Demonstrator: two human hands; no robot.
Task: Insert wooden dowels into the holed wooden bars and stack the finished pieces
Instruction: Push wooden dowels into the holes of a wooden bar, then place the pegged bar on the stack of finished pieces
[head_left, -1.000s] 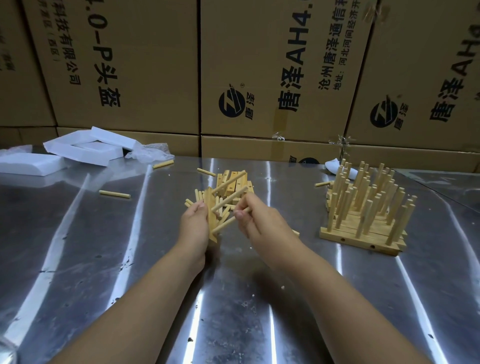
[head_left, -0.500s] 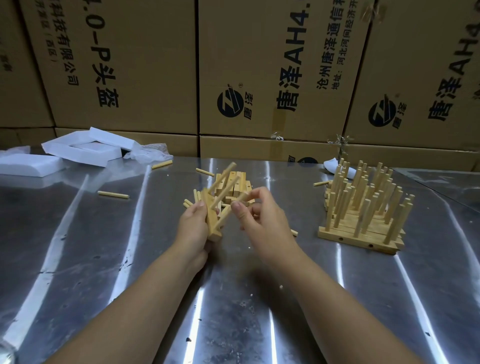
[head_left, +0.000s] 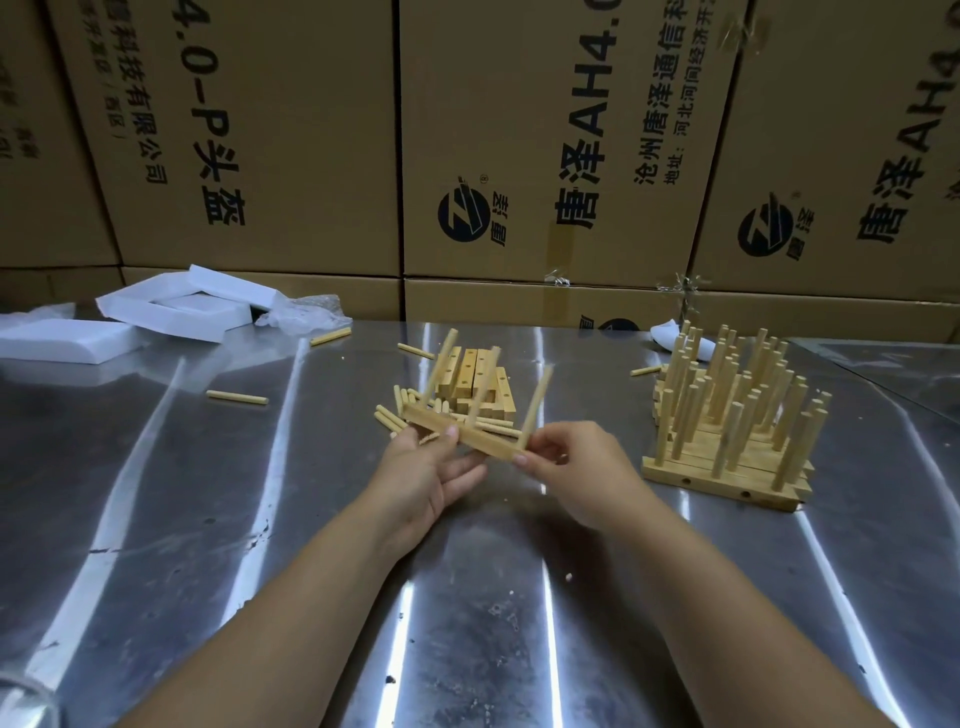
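Head view: left hand (head_left: 423, 475) and right hand (head_left: 571, 467) are pinching the bar (head_left: 462, 434), its three dowels (head_left: 537, 402) upright; keeping it level for transfer to the stack (head_left: 727, 467) is advised.

A second ago I hold the wooden bar (head_left: 470, 434) on end in my left hand (head_left: 426, 475), my right hand (head_left: 576, 467) pushing a dowel in. Now the bar lies level between both hands, each pinching one end, and its three dowels (head_left: 537, 402) point up and away from me.
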